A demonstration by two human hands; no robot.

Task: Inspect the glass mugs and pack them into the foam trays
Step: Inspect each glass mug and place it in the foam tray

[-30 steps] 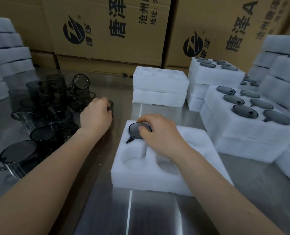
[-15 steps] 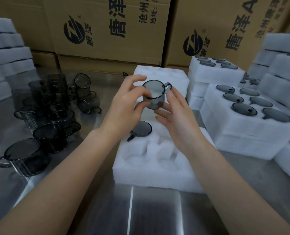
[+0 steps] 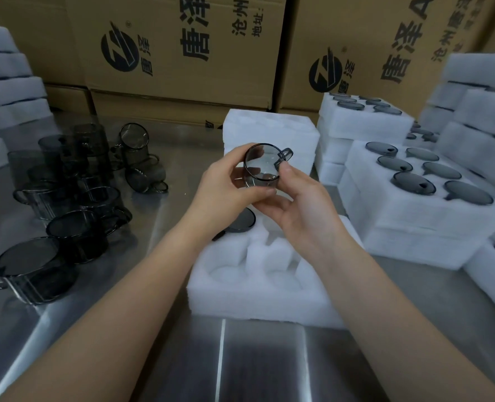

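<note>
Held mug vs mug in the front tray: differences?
Held mug is in the air between left hand and right hand; packed mug sits sunk in the front foam tray. Held mug tips its mouth toward the camera; packed mug shows only a dark disc. Both smoky grey glass.

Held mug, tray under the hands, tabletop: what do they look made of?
The held mug looks like smoky grey glass, glossy: the background shows through it. The tray looks like white foam, matte, with fuzzy cut pockets. The tabletop is probably brushed stainless steel: streaky reflections.
</note>
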